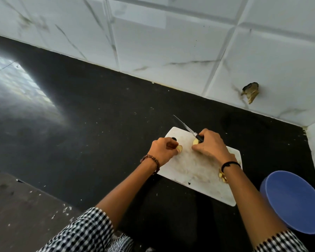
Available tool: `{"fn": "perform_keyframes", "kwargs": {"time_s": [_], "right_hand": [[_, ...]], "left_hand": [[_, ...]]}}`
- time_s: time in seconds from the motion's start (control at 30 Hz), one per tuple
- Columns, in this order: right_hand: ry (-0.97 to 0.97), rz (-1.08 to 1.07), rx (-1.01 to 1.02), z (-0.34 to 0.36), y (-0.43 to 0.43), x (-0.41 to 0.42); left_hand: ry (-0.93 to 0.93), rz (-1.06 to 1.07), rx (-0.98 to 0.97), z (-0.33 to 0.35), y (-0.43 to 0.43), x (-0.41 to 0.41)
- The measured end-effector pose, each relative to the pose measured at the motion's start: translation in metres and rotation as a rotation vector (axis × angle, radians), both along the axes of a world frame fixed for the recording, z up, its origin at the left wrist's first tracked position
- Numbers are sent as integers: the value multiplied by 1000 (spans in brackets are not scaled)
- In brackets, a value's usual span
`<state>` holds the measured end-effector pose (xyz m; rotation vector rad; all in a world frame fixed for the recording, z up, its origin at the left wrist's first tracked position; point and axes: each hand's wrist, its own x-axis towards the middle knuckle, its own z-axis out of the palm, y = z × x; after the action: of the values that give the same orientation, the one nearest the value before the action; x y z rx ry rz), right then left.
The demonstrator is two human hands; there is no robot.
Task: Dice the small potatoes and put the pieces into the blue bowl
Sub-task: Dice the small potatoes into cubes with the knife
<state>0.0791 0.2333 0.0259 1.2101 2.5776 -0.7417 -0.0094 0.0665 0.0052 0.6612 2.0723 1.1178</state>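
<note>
Left grip (162, 150) pinches one potato half (179, 148). Just right of it, right grip (209, 144) is clamped on the knife (184, 125) handle, blade tilted away, second half (195, 142) beneath it, over the cutting board (189, 171). Step looks mid-dice: halves uncut, a few cut pieces (223, 176) just behind the right grip, blue bowl (296, 200) further right on the tabletop (98, 124) looks empty. Next: half flat-side down, cross-cut, fingers clear.

My cutting board (198, 171): white plastic, scuffed matt. Beneath it, surface (98, 115): black, matt, flecked. Right of it, blue bowl (296, 202): smooth plastic. Behind it, wall tiles (171, 42): glossy, veined.
</note>
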Motion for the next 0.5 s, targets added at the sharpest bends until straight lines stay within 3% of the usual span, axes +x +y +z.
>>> {"fn": "perform_keyframes", "kwargs": {"time_s": [0.23, 0.5], "right_hand": [[190, -63, -68, -8, 1, 7], [195, -34, -39, -11, 4, -2]], "left_hand": [[-25, 6, 1, -1, 4, -2], [17, 16, -21, -3, -1, -4]]}}
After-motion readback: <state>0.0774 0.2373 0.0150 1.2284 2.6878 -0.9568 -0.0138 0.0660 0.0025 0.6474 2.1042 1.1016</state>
